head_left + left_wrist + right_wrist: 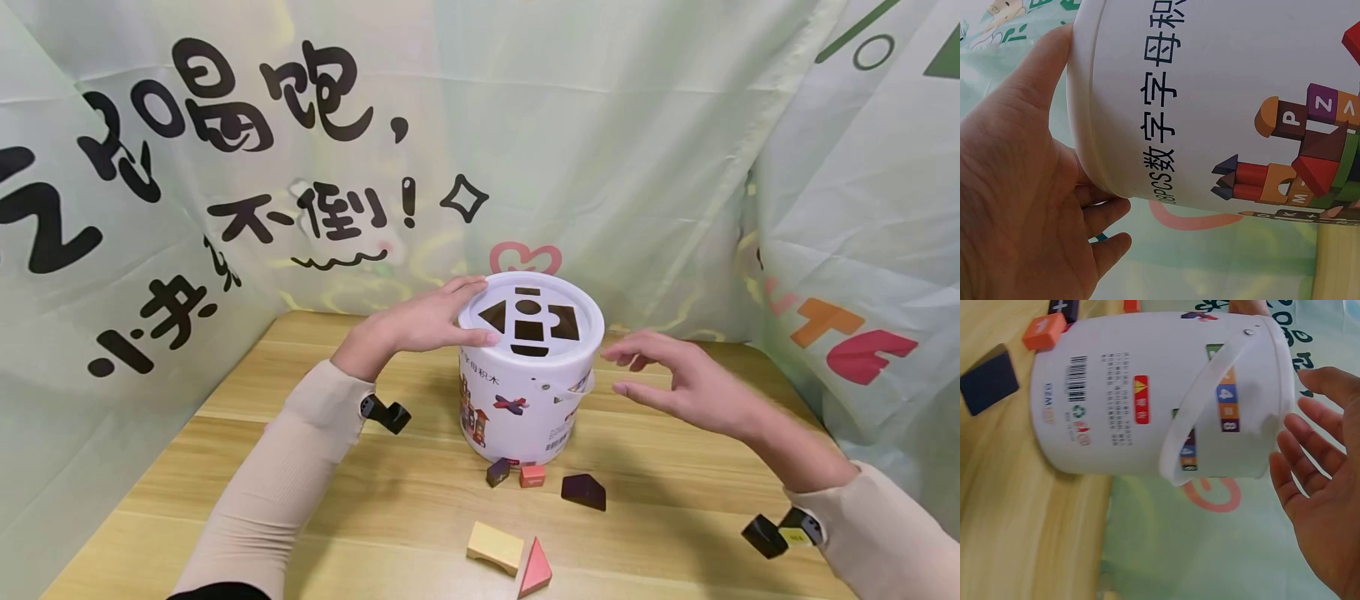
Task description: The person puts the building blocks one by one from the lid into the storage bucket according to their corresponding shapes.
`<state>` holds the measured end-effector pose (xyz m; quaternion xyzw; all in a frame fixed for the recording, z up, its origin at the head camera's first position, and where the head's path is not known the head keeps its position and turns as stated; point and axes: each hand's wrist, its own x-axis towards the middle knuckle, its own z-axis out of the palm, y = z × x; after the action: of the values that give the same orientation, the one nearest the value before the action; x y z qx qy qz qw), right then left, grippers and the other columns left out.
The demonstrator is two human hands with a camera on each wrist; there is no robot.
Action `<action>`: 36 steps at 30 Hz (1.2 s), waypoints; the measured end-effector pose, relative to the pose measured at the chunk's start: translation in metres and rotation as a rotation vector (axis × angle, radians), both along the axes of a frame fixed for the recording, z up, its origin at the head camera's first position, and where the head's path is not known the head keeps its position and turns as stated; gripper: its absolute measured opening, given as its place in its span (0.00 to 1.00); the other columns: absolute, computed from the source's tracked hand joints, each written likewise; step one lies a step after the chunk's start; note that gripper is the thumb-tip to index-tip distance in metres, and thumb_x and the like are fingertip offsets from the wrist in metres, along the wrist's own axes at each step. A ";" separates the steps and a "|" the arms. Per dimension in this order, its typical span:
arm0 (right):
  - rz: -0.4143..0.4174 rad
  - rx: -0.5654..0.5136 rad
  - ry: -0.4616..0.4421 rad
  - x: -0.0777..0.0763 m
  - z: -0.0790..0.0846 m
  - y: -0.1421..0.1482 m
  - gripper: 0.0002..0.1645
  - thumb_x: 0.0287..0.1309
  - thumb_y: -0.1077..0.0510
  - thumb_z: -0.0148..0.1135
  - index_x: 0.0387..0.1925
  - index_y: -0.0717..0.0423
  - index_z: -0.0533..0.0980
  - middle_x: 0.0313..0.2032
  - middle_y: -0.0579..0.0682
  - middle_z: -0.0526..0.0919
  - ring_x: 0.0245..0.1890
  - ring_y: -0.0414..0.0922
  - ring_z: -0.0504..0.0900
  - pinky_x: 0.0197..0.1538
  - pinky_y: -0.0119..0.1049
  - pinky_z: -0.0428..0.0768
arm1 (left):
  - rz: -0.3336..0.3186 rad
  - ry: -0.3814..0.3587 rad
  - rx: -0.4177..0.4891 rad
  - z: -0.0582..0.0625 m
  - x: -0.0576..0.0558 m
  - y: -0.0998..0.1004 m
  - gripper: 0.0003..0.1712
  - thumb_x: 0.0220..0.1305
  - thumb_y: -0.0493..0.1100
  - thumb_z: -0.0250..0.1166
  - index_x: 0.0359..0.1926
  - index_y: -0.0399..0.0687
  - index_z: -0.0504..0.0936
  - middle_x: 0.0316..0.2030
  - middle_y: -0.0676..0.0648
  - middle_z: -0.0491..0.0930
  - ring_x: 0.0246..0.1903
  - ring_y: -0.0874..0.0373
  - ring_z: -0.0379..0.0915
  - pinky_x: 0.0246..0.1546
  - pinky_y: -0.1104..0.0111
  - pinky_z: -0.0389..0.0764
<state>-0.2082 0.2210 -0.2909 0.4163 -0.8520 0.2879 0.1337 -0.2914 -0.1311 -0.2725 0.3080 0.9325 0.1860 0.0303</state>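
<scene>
A white lidded bucket stands on the table, its side printed with pictures of toy blocks. Its white lid has several shaped holes, including a triangle, a circle and a rectangle. My left hand holds the lid's left edge, thumb at the front and fingers toward the back. To the right of the rim, my right hand hovers with loosely bent, parted fingers and nothing in them. The bucket's white handle hangs down on the right side.
Near the bucket's foot lie a small dark block, an orange-red block and a dark angular block. Closer to me are a yellow arched block and a red triangular block. Printed cloth hangs behind the table.
</scene>
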 end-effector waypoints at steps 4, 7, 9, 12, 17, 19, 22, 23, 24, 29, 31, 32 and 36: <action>0.004 0.016 -0.015 0.003 -0.012 0.007 0.24 0.54 0.65 0.71 0.52 0.48 0.78 0.47 0.39 0.81 0.43 0.37 0.78 0.46 0.32 0.78 | 0.000 -0.004 0.006 -0.001 0.000 0.000 0.57 0.57 0.75 0.57 0.78 0.51 0.49 0.76 0.50 0.44 0.73 0.49 0.46 0.68 0.49 0.56; 0.001 0.026 -0.040 0.004 -0.022 0.011 0.23 0.55 0.63 0.71 0.52 0.47 0.78 0.47 0.38 0.81 0.44 0.37 0.79 0.46 0.31 0.78 | 0.004 -0.001 0.007 -0.001 0.000 0.000 0.57 0.57 0.75 0.57 0.78 0.52 0.49 0.76 0.50 0.44 0.72 0.49 0.47 0.67 0.48 0.57; 0.004 0.032 -0.058 0.004 -0.031 0.014 0.22 0.55 0.63 0.71 0.51 0.47 0.78 0.46 0.38 0.81 0.44 0.37 0.79 0.46 0.32 0.79 | 0.005 0.002 0.005 0.000 0.000 -0.001 0.57 0.58 0.75 0.58 0.78 0.52 0.49 0.76 0.50 0.44 0.72 0.49 0.47 0.67 0.48 0.57; -0.010 0.043 -0.108 0.004 -0.045 0.017 0.21 0.57 0.59 0.70 0.52 0.45 0.78 0.46 0.36 0.81 0.45 0.36 0.79 0.46 0.33 0.79 | 0.004 0.005 0.006 0.000 0.001 -0.001 0.57 0.58 0.74 0.58 0.77 0.51 0.49 0.76 0.49 0.45 0.72 0.48 0.48 0.67 0.48 0.58; -0.031 0.056 -0.204 0.006 -0.069 0.021 0.20 0.59 0.55 0.69 0.53 0.41 0.78 0.46 0.35 0.81 0.44 0.36 0.79 0.47 0.36 0.79 | 0.002 0.003 0.010 0.000 0.000 0.000 0.57 0.58 0.74 0.58 0.77 0.51 0.49 0.76 0.49 0.45 0.72 0.48 0.47 0.67 0.48 0.57; -0.030 0.049 -0.233 0.007 -0.078 0.022 0.20 0.59 0.56 0.69 0.53 0.41 0.78 0.47 0.35 0.81 0.44 0.36 0.79 0.47 0.37 0.79 | 0.002 0.001 0.009 0.000 0.000 0.000 0.57 0.58 0.74 0.58 0.78 0.51 0.49 0.76 0.49 0.45 0.72 0.48 0.47 0.67 0.48 0.57; -0.009 0.031 -0.260 0.007 -0.089 0.022 0.20 0.60 0.57 0.68 0.53 0.44 0.78 0.47 0.38 0.82 0.44 0.39 0.80 0.47 0.37 0.79 | -0.001 -0.002 0.008 0.000 0.000 0.000 0.57 0.58 0.74 0.58 0.78 0.51 0.49 0.76 0.49 0.45 0.72 0.48 0.47 0.67 0.48 0.57; -0.004 0.025 -0.272 0.007 -0.093 0.022 0.19 0.60 0.57 0.68 0.54 0.45 0.78 0.47 0.39 0.82 0.44 0.40 0.80 0.47 0.37 0.79 | -0.002 -0.003 0.008 0.000 0.000 0.000 0.57 0.58 0.74 0.58 0.78 0.51 0.49 0.76 0.48 0.44 0.72 0.48 0.47 0.67 0.48 0.57; 0.004 0.018 -0.285 0.007 -0.097 0.021 0.19 0.60 0.57 0.68 0.54 0.47 0.78 0.47 0.41 0.82 0.44 0.42 0.80 0.47 0.38 0.79 | -0.003 -0.004 0.008 0.001 0.001 0.000 0.57 0.58 0.74 0.58 0.78 0.51 0.49 0.76 0.48 0.44 0.72 0.48 0.46 0.67 0.48 0.57; 0.032 0.008 -0.353 0.008 -0.112 0.018 0.20 0.62 0.54 0.66 0.54 0.54 0.78 0.47 0.49 0.83 0.44 0.45 0.81 0.47 0.38 0.80 | -0.008 -0.004 0.007 0.001 0.001 0.000 0.57 0.58 0.74 0.58 0.78 0.50 0.49 0.76 0.48 0.44 0.73 0.48 0.46 0.68 0.48 0.56; 0.046 0.009 -0.369 0.009 -0.118 0.017 0.20 0.63 0.54 0.66 0.54 0.57 0.77 0.47 0.50 0.83 0.44 0.46 0.81 0.47 0.39 0.80 | -0.008 -0.006 0.008 0.001 0.000 0.000 0.57 0.58 0.74 0.58 0.78 0.50 0.49 0.76 0.48 0.44 0.73 0.49 0.46 0.68 0.48 0.56; 0.048 0.007 -0.381 0.009 -0.122 0.017 0.20 0.63 0.54 0.66 0.54 0.57 0.78 0.47 0.50 0.83 0.44 0.46 0.81 0.47 0.39 0.80 | -0.008 -0.008 0.009 0.001 0.000 0.000 0.57 0.58 0.74 0.58 0.78 0.50 0.49 0.76 0.48 0.44 0.73 0.49 0.46 0.68 0.48 0.56; 0.053 0.004 -0.439 0.009 -0.133 0.016 0.21 0.62 0.53 0.66 0.54 0.57 0.78 0.48 0.49 0.83 0.44 0.45 0.80 0.47 0.40 0.80 | -0.007 -0.013 0.013 0.001 0.000 0.000 0.57 0.58 0.74 0.58 0.78 0.51 0.49 0.76 0.48 0.44 0.73 0.49 0.46 0.68 0.49 0.56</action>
<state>-0.1988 0.2367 -0.4242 0.3662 -0.8500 0.3733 -0.0636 -0.2913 -0.1310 -0.2712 0.3102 0.9300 0.1940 0.0348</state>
